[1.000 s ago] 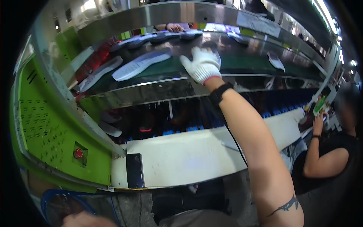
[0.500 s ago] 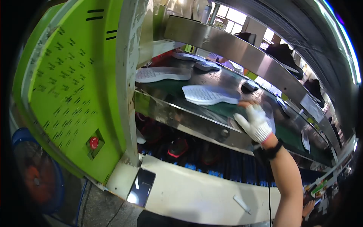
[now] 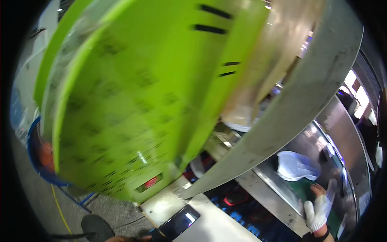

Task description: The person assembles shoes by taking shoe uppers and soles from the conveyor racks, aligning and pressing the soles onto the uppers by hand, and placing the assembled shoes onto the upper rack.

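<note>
My right hand [image 3: 318, 209], in a white glove with bare fingertips, is low at the right over the green belt [image 3: 299, 189]. Its thumb stands apart from the fingers, and a pale sole-like piece lies against its far side; whether the fingers grip it is unclear. Just above the fingertips rests a white shoe sole [image 3: 297, 166]. At the bottom edge, a small blurred strip of my left hand [image 3: 128, 239] shows, its fingers hidden. A phone [image 3: 180, 222] lies on the white ledge [image 3: 217, 220] to the right of that hand.
A big green panel [image 3: 133, 97] with a red button [image 3: 151, 182] fills the left and middle. A grey metal post [image 3: 278, 117] slants across the view. Dark shoes with red edges [image 3: 236, 198] sit under the belt. A blue-rimmed fan [image 3: 34, 161] stands at the far left.
The view has swung left and closer to the green panel, so the belt and my right hand now appear lower right. A strip of my left hand shows again at the bottom edge.
</note>
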`<action>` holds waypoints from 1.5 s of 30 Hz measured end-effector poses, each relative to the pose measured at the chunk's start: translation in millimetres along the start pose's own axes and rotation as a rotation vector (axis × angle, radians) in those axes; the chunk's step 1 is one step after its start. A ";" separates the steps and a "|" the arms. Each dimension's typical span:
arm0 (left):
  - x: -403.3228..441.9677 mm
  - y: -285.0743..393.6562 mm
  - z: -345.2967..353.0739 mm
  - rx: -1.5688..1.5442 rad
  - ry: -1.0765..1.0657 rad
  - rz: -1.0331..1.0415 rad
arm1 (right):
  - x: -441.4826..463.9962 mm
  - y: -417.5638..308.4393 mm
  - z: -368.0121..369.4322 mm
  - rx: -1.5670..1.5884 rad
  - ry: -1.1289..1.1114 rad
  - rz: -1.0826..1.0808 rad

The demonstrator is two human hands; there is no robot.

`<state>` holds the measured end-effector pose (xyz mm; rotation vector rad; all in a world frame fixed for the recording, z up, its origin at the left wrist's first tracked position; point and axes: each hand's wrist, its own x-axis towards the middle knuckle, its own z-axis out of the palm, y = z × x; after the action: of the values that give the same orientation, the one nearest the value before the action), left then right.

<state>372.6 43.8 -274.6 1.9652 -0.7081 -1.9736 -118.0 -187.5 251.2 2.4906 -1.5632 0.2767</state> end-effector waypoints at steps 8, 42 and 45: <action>50.0 -132.3 6.7 0.007 -0.202 -0.201 | -5.4 8.2 18.0 0.124 0.228 0.056; -2.7 440.3 256.3 1.082 0.392 1.317 | -26.6 5.3 8.9 0.013 0.388 0.112; -36.1 438.1 248.5 1.078 0.323 1.224 | -26.0 10.8 15.1 0.024 0.461 0.104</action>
<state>63.5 -270.3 -28.1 1.3794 -2.3857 -0.4881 -138.0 -173.4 230.7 2.1534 -1.4924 0.8217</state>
